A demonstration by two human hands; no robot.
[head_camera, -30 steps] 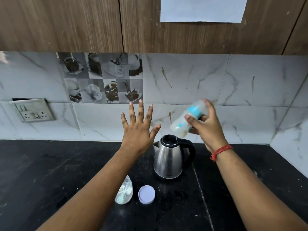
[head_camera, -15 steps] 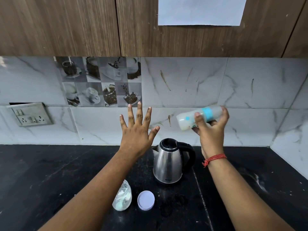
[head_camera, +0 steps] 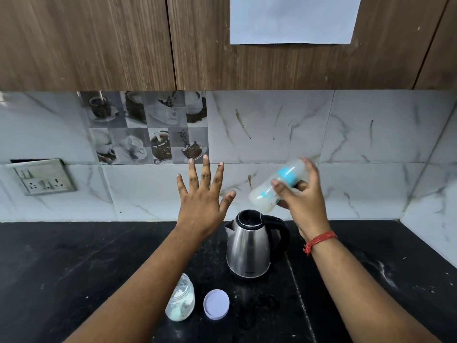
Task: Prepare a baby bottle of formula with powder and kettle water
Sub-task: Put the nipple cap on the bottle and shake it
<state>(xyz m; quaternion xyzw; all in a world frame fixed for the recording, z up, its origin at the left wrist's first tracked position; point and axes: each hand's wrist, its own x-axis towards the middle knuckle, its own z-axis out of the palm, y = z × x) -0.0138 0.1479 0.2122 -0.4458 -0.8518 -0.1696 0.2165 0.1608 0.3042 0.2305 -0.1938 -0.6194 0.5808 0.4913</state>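
Countertop (head_camera: 74, 280) of black stone meets marble wall tiles (head_camera: 272, 134); right hand (head_camera: 304, 201) grips bottle (head_camera: 272, 189), left hand (head_camera: 200, 206) splayed.

bare forearms, red thread wristband (head_camera: 319, 241)

Even, soft light is seen throughout; the baby bottle (head_camera: 277, 186) is smeared by motion blur; edges are bowed by wide-angle distortion.

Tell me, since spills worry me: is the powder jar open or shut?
Open: the jar has no lid; its lid lies beside it.
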